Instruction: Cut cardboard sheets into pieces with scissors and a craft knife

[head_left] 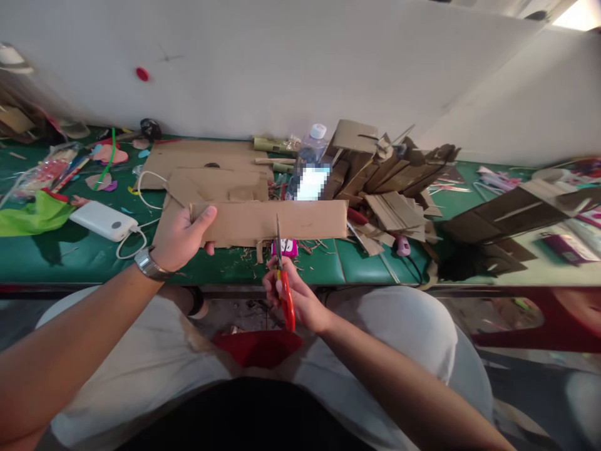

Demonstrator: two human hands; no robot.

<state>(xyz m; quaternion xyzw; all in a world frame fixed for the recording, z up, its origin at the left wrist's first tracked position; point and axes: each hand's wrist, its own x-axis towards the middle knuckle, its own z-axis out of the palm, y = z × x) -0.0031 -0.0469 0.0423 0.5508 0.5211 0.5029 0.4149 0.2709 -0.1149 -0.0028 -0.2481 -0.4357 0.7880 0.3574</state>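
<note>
My left hand (181, 238) grips the left end of a long brown cardboard strip (305, 220), thumb on top, and holds it level above the near edge of the green table (370, 266). In my right hand (295, 294) is a pair of red-handled scissors (283, 282), fingers closed through the handles. The blades point up into the strip's lower edge near its middle. A narrow cut tab hangs down just left of the blades. I wear a metal watch on the left wrist.
Flat cardboard sheets (201, 164) lie behind the strip, and a heap of cardboard offcuts (389, 175) sits to the right beside a plastic bottle (313, 150). A white power bank (103, 220) with cable lies left. A red stool (258, 347) stands between my knees.
</note>
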